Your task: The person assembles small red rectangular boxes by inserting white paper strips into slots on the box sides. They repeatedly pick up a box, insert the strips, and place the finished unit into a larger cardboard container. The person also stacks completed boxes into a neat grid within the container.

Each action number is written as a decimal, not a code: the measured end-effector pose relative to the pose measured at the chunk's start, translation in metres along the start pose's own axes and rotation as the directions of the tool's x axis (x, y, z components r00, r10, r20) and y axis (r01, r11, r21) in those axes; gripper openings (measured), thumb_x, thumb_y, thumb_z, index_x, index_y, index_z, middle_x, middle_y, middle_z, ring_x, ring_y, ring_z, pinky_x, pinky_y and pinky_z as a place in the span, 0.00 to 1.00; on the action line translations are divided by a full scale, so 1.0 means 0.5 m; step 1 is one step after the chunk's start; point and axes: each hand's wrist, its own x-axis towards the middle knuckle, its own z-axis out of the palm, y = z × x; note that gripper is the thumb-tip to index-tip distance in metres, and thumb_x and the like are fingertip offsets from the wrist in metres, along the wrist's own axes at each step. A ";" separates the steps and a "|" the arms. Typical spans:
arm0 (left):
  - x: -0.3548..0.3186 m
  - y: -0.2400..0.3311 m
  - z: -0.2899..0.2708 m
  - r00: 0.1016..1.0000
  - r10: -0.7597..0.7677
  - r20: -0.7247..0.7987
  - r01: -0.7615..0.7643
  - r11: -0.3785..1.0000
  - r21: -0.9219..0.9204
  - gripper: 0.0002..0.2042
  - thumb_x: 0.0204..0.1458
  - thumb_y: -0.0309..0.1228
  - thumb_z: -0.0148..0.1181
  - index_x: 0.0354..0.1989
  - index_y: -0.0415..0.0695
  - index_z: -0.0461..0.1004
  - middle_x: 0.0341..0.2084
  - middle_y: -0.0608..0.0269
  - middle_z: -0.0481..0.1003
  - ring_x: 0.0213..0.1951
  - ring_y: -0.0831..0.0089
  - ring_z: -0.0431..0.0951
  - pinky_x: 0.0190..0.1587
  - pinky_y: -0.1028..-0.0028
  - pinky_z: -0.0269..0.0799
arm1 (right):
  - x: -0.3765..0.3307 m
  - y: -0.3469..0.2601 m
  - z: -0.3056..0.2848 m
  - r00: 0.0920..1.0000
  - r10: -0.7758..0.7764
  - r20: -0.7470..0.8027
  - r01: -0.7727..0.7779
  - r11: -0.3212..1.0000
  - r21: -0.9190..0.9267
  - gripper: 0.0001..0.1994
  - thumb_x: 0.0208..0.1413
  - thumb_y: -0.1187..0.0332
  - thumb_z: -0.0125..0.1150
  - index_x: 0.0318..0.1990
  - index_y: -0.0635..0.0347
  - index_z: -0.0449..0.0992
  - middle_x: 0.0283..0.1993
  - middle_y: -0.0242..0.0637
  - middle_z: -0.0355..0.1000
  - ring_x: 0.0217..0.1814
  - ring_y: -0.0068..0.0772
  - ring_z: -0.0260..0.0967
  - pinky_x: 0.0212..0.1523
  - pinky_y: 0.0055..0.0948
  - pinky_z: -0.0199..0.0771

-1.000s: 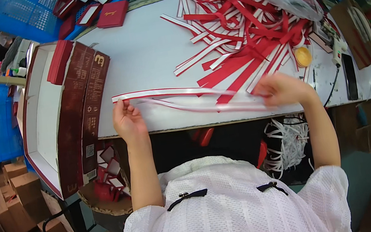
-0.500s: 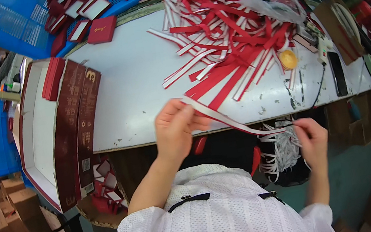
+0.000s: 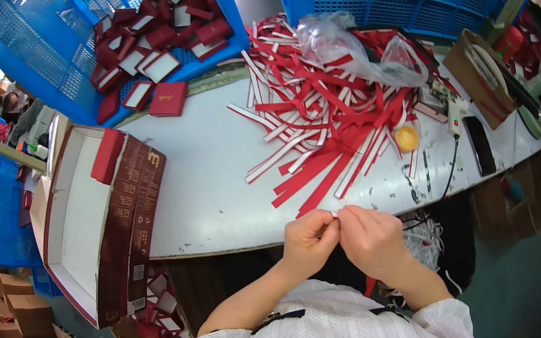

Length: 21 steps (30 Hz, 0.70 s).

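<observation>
My left hand (image 3: 310,239) and my right hand (image 3: 371,238) meet just over the front edge of the white table (image 3: 205,200). Both are closed in a pinch, fingertips touching or nearly so. A tiny white end of a strip (image 3: 334,213) pokes out between them; the rest of it is hidden by my fingers. Just beyond my hands, a tangled heap of red and white strips (image 3: 325,111) spreads over the table, some ends pointing toward me.
At left stands an open dark-red carton (image 3: 126,220) with a small red box (image 3: 108,156) inside. A blue crate (image 3: 226,20) holds many red boxes. Right of the heap are a yellow round pot (image 3: 406,139), a phone (image 3: 480,145) and a cable. White strip scraps (image 3: 425,243) lie below the edge.
My hands were apart with a red-and-white strip stretched between them; now they are together, the strip mostly out of sight. The view has shifted, showing more of the crates.
</observation>
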 end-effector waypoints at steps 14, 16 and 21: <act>-0.003 -0.019 -0.182 0.838 -0.392 -0.379 -0.074 0.608 -0.791 0.06 0.45 0.25 0.50 0.32 0.44 0.69 0.24 0.59 0.73 0.26 0.68 0.75 0.26 0.74 0.73 | -0.582 0.334 0.099 -0.002 0.918 0.397 0.385 -0.366 0.847 0.08 0.48 0.74 0.43 0.33 0.71 0.65 0.36 0.46 0.68 0.39 0.37 0.69 0.38 0.28 0.73; -0.017 -0.003 -0.249 0.805 -0.347 -0.481 -0.167 0.646 -0.745 0.06 0.43 0.24 0.49 0.31 0.43 0.69 0.22 0.61 0.72 0.26 0.74 0.73 0.25 0.77 0.71 | -0.669 0.373 0.100 -0.145 0.909 0.391 0.356 -0.321 0.878 0.08 0.47 0.72 0.44 0.31 0.71 0.65 0.36 0.48 0.68 0.41 0.40 0.68 0.42 0.33 0.71; -0.031 0.087 -0.268 0.884 -0.222 -0.412 -0.198 0.620 -0.759 0.06 0.44 0.25 0.47 0.32 0.41 0.65 0.22 0.63 0.66 0.23 0.76 0.68 0.27 0.79 0.67 | -0.789 0.448 0.125 -0.120 0.990 -0.071 -0.668 -0.028 0.744 0.09 0.45 0.72 0.45 0.35 0.64 0.67 0.39 0.42 0.67 0.40 0.36 0.66 0.36 0.27 0.68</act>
